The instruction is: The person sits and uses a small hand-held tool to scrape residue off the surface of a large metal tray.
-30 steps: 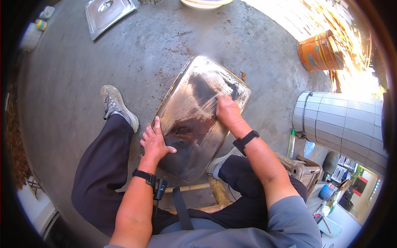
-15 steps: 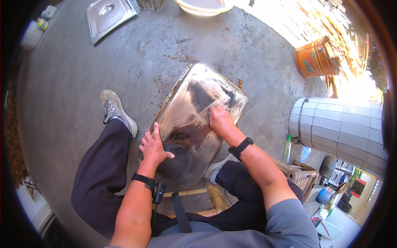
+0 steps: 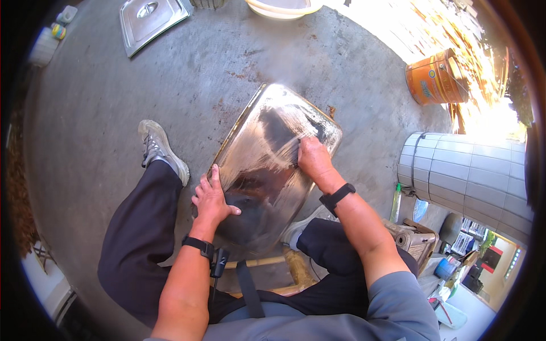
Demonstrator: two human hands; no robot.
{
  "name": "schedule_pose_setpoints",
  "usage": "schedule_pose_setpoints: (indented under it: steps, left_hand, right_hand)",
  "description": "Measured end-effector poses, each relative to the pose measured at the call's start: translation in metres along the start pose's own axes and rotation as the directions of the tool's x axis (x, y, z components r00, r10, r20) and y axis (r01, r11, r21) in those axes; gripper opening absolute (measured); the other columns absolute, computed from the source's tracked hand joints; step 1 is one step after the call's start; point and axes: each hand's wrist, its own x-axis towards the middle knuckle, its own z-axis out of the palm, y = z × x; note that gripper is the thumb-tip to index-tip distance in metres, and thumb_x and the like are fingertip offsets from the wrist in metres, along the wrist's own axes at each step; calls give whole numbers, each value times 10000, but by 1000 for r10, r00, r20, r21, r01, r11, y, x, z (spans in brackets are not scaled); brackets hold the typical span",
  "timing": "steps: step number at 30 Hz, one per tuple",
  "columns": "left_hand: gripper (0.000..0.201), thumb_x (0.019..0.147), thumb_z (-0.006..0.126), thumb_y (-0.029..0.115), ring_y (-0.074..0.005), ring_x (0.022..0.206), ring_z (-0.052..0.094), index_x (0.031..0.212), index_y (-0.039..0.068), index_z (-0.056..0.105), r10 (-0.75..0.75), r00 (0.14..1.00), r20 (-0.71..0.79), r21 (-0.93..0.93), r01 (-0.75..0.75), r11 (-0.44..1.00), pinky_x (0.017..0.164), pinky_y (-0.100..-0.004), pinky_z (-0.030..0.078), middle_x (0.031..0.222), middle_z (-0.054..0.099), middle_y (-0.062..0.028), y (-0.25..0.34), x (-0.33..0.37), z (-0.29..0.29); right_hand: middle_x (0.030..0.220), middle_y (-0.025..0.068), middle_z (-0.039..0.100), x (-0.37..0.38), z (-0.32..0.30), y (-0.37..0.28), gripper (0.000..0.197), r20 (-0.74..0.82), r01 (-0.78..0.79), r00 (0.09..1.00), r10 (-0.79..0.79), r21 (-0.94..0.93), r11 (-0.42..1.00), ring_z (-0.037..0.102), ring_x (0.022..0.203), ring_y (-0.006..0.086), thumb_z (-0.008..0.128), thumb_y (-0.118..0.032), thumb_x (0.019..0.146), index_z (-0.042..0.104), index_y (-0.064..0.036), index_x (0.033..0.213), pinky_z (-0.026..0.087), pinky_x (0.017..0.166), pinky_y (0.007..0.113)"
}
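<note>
A rectangular metal pan [image 3: 224,165], apparently bottom up, lies tilted between my legs. Black and brown soot covers much of its face, with pale scrape streaks across the upper half. My left hand [image 3: 209,199] grips the pan's left edge, fingers along the side and thumb on the sooty face. Pressed against the upper right part of that face is my right hand [image 3: 314,161], its fingers closed. Something dark may be under those fingers, but the hand hides it.
A metal lid [image 3: 151,20] lies at the far left, near a pale round basin [image 3: 284,8]. An orange bucket [image 3: 432,79] stands at the right, before a white tiled cylinder [image 3: 463,173]. Bamboo bars [image 3: 259,262] show beneath me. A green-capped bottle [image 3: 396,202] stands by the cylinder.
My right hand has slid a little up and to the right across the pan's face, still closed. My left hand keeps its hold on the edge.
</note>
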Motion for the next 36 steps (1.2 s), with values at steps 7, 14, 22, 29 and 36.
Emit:
schedule_pose_setpoints:
  steps: [7, 14, 22, 29, 36]
  left_hand:
    - [1450, 420, 944, 324, -441, 1314, 299, 1521, 198, 9, 17, 999, -37, 5, -17, 1000, 992, -577, 327, 1469, 226, -237, 0, 2, 3]
    - [1408, 460, 933, 335, -422, 1330, 285, 1522, 222, 17, -14, 1000, 11, 3, 14, 1000, 1017, -587, 300, 1492, 192, -217, -3, 1, 0]
    - [1418, 455, 932, 345, -420, 1321, 304, 1521, 221, 6, -25, 1000, 15, 27, 25, 999, 1006, -580, 316, 1484, 210, -216, -2, 0, 1]
    - [1411, 453, 932, 350, -424, 1314, 311, 1522, 217, 22, -1, 1000, 3, 21, 1, 1000, 992, -583, 324, 1490, 203, -219, 3, 0, -1]
    - [1415, 449, 932, 355, -425, 1308, 321, 1523, 220, 20, 14, 1000, -19, 14, -13, 1000, 994, -592, 320, 1483, 219, -224, 3, 2, -1]
  right_hand:
    - [840, 251, 599, 2, -4, 6, 119, -10, -28, 1000, 28, -4, 1000, 629, 747, 410, 526, -88, 813, 572, 9, 863, 529, 675, 478]
    - [760, 196, 576, -30, 24, -42, 66, 115, 225, 966, -230, 57, 973, 631, 682, 377, 542, -73, 762, 543, -16, 796, 531, 617, 455]
    - [754, 209, 572, -21, 23, -27, 70, 42, 236, 971, -237, 36, 971, 634, 678, 392, 542, -61, 771, 547, -4, 811, 531, 604, 460]
    - [801, 203, 584, -8, 10, -7, 89, -46, 131, 990, -133, -39, 991, 635, 684, 381, 531, -83, 791, 555, -11, 836, 533, 611, 462]
    - [792, 201, 589, -6, 0, -14, 71, 52, 132, 990, -131, -21, 991, 639, 687, 378, 525, -58, 783, 548, 0, 816, 531, 608, 474]
